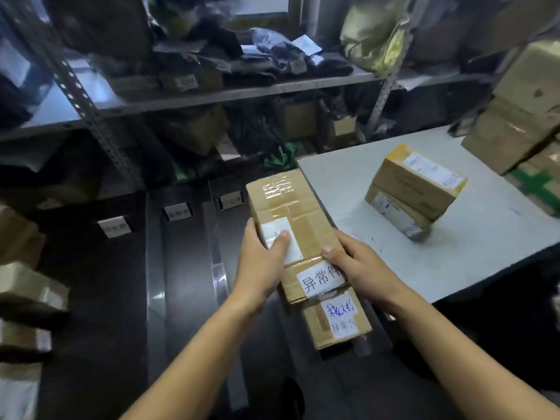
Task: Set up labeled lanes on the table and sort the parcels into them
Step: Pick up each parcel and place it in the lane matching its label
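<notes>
Over dark lanes (181, 268), parcel (291, 219) between hands (306, 262)

Storage racks crowd the far side.
A grey metal shelf (212, 95) spans the back, its perforated upright (91, 116) slanting down on the left. Up top sit dark bagged bundles (272, 53) and a yellowish bag (372, 40) to the right. Below it, brown cartons (298, 119) sit in shadow, with something green (280, 154) just in front.
</notes>
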Available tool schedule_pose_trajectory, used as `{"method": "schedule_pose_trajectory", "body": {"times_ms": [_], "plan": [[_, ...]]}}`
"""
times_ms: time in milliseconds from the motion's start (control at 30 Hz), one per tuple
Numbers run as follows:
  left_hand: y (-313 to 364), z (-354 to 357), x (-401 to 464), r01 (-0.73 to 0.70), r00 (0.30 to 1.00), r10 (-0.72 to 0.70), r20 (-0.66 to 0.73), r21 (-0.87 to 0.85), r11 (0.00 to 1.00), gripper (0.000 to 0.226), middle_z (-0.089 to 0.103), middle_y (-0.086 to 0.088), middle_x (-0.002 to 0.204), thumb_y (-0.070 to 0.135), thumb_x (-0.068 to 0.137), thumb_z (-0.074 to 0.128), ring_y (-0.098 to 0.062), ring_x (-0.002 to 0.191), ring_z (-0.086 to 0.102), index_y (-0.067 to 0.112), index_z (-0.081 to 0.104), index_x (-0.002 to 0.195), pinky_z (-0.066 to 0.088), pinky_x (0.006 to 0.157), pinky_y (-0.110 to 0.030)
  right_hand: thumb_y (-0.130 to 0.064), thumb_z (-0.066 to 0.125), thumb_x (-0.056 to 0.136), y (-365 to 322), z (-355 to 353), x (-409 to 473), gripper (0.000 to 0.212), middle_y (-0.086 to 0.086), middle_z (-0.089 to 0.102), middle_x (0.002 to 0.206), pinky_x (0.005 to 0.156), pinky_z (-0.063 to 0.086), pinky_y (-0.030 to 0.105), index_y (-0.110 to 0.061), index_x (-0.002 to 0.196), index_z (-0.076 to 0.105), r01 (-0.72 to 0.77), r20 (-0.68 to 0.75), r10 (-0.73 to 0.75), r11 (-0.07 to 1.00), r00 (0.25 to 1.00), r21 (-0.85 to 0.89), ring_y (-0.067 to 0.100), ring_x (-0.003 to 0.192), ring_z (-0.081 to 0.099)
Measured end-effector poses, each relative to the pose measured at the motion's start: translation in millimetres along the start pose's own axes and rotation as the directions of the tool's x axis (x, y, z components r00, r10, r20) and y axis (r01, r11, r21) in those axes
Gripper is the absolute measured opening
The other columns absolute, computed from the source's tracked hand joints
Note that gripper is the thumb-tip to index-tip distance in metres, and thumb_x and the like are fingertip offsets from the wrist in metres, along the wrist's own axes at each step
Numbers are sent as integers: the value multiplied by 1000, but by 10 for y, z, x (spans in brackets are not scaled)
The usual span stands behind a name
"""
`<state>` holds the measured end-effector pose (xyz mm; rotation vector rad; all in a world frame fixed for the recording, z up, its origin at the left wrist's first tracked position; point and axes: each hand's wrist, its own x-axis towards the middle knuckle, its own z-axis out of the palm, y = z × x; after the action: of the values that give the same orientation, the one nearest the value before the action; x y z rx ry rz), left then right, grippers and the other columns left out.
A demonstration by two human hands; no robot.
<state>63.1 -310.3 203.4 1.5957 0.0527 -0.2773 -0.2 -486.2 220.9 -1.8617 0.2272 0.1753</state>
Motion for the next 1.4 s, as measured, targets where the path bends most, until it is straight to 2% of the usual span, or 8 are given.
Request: {"method": "schedule_pose_trajectory", "body": {"times_ms": [233,367,633,800,967,1067,1200,1400], "plan": [[-677,686,-36,193,978,-194,75,30,981,34,69,6,117,18,94,62,-16,106,68,29,53,125,54,95,-46,-34,51,82,771,-389,-18,34,-17,72,100,75,56,26,-43,114,59,-207,33,212,972,977,-109,1,88,69],[-972,868,-128,231,971,-233,62,36,972,35,68,4,119,14,93,63,-13,106,67,31,53,123,56,94,-40,-31,54,85,1117,-469,-37,48,-11,67,113,80,58,29,-31,133,49,-291,56,305,941,951,-172,4,92,69],[-1127,926,-220,236,972,-236,-5,61,970,50,57,1,131,15,92,63,-14,116,59,31,45,136,50,102,-43,-40,53,74,1230,-473,13,68,-24,55,111,63,47,12,-32,139,37,-293,123,320,936,939,-194,-2,92,63],[-1128,905,-169,227,974,-227,-11,78,971,56,56,2,132,17,92,64,-12,117,57,28,38,140,50,101,-38,-41,59,91,1280,-498,96,59,-11,58,125,84,53,27,-27,144,36,-294,99,317,936,943,-196,1,101,61],[-1107,838,-70,201,980,-201,-10,69,977,50,54,25,118,21,92,67,18,107,51,42,37,126,43,75,-6,-46,60,91,1095,-440,229,65,-3,52,140,96,49,33,-25,147,35,-211,-43,207,934,977,-287,10,116,56],[-988,768,8,140,990,-137,-31,136,981,67,41,34,123,27,91,68,33,98,41,40,27,143,32,80,-2,-45,60,90,880,-396,331,66,0,45,146,106,38,32,-24,148,35,-117,-106,82,916,991,-383,16,131,46],[-698,593,143,30,996,-13,-83,207,978,80,29,10,157,36,90,66,-2,138,30,32,19,155,26,103,-22,-46,56,92,551,-261,481,65,-1,42,149,107,37,32,-24,149,33,18,-118,-78,895,990,-445,16,133,43],[-138,-78,248,-146,960,203,-194,274,951,68,38,9,152,36,91,66,-5,138,35,33,31,150,28,104,-24,-51,52,93,-145,265,683,61,-8,45,147,100,39,27,-30,148,34,243,-38,-284,877,958,-415,8,130,45]]}}
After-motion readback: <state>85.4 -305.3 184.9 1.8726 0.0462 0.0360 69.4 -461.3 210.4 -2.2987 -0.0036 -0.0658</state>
